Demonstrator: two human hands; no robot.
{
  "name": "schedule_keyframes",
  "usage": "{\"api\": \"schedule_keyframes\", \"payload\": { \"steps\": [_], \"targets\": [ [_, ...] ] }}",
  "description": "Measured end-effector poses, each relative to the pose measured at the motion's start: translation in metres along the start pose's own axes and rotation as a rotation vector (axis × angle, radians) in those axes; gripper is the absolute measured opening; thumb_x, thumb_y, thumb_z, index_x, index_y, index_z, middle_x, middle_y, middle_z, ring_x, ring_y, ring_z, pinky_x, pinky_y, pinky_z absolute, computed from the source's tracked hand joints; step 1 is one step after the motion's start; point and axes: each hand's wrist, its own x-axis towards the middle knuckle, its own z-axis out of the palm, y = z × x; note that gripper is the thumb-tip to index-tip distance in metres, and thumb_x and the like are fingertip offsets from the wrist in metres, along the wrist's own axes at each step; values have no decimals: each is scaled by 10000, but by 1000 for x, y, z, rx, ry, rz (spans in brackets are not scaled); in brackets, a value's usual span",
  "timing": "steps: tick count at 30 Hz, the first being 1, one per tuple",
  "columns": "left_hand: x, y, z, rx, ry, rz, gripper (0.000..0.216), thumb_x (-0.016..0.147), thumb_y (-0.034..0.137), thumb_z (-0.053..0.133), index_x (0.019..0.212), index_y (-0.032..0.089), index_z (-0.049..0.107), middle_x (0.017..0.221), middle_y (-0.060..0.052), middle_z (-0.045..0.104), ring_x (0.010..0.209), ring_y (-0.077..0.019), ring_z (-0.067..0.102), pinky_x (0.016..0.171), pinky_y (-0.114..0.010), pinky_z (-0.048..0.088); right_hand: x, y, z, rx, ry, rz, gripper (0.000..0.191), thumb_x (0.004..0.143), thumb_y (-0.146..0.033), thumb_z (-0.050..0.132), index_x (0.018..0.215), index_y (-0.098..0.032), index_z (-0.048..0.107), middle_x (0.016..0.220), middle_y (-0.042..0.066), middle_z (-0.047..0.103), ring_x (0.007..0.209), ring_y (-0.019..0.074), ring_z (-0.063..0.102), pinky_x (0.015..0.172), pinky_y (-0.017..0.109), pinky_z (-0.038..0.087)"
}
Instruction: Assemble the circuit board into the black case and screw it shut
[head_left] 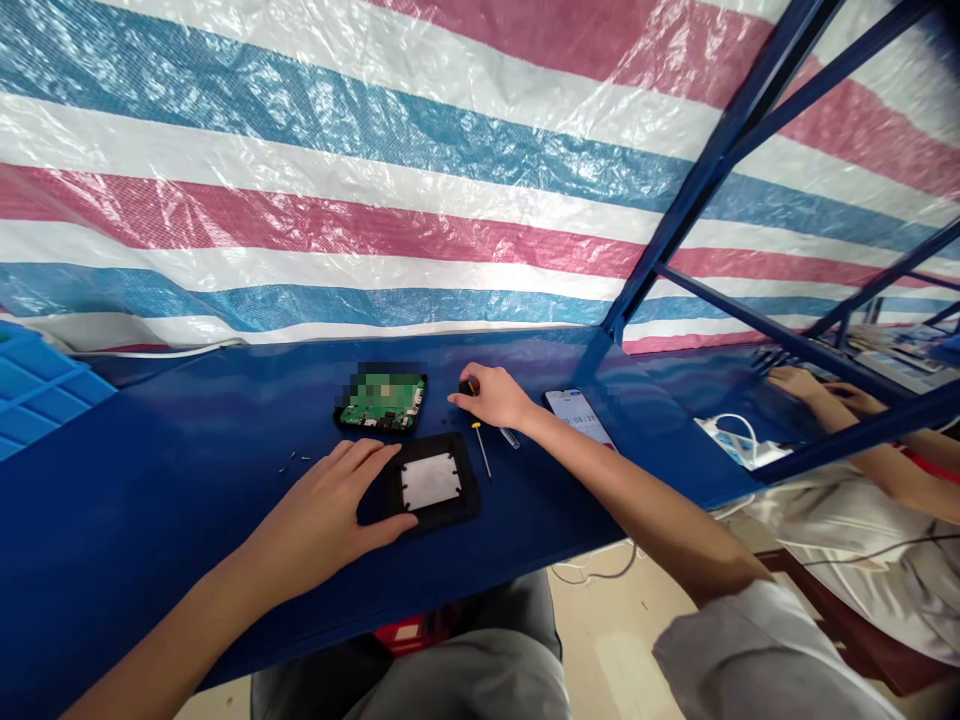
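Observation:
My left hand (pixel 349 495) lies with fingers apart on the left side of a flat black cover (pixel 469 490) that has a white panel (pixel 431 481) in its middle. My right hand (pixel 491 395) is closed around a small black piece (pixel 468 386) with an orange spot, its kind unclear. Just behind the cover sits a green circuit board (pixel 390 393) in a black case, partly pixelated. A thin metal screwdriver shaft (pixel 484 455) with a yellow end lies right of the cover. Close to my right wrist is a small clear-and-silver item (pixel 510 437). Tiny dark bits rest below my right fingertips.
Several small screws (pixel 293 458) lie left of my left hand. A phone (pixel 579 418) showing a timer is by my right forearm. A blue plastic crate (pixel 41 385) stands far left, a blue metal frame (pixel 675 220) right. Beyond it, another person's hands (pixel 795 382) work.

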Motion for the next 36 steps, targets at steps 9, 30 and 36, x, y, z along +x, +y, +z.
{"api": "schedule_keyframes", "payload": {
  "steps": [9, 30, 36],
  "targets": [
    [1, -3, 11, 68, -37, 3, 973, 797, 760, 530, 1513, 124, 359, 1537, -174, 409, 1393, -394, 347, 1083, -554, 376, -26, -32, -10, -247, 82, -151, 342, 978, -419, 489, 1112, -144, 641, 1143, 172, 634, 1102, 311, 571, 891, 424, 467],
    [12, -3, 3, 8, -108, 24, 995, 705, 786, 596, 1442, 134, 444, 1478, -181, 449, 1358, -390, 380, 1073, -512, 377, -61, -60, -9, -228, -389, -531, 537, 789, -449, 755, 1190, -111, 641, 1084, 117, 623, 987, 269, 573, 832, 389, 416],
    [14, -5, 4, -42, -85, 42, 948, 688, 775, 616, 1403, 166, 487, 1461, -166, 468, 1330, -391, 412, 1056, -513, 393, -60, -61, -7, -176, -357, -513, 527, 733, -416, 781, 1136, -103, 648, 1043, 108, 618, 939, 267, 604, 765, 361, 451]
  ]
}}
